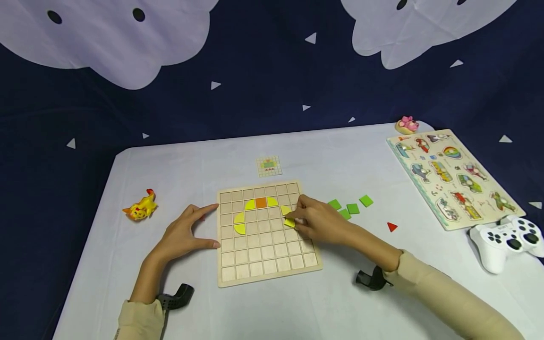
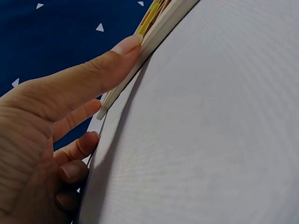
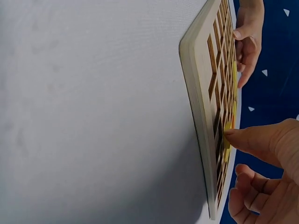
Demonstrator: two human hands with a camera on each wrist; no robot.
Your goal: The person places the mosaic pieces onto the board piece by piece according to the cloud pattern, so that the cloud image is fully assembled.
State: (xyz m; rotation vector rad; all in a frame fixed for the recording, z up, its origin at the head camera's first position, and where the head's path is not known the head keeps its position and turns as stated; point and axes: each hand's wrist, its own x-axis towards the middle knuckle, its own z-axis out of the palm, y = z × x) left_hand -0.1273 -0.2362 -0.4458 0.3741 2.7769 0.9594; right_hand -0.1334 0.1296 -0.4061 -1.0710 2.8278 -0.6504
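A wooden grid board (image 1: 268, 277) lies on the table with yellow quarter-circle pieces (image 1: 240, 228) and an orange square (image 1: 260, 203) in its cells. Along its left edge rests my left hand (image 1: 180, 236), thumb and index finger spread and touching the rim. My right hand (image 1: 320, 221) holds a yellow piece (image 1: 290, 222) at the board's right side; its fingertips partly cover that piece. Just above it another yellow piece (image 1: 285, 209) shows in a cell. In the right wrist view, the thumb presses on the yellow piece (image 3: 227, 135).
Several green squares (image 1: 352, 208) and a red triangle (image 1: 392, 227) lie right of the board. Behind it is a small pattern card (image 1: 269, 166). A picture puzzle (image 1: 459, 179), white game controller (image 1: 505, 240), pink figurine (image 1: 407, 125) and yellow toy (image 1: 141, 207) stand farther out.
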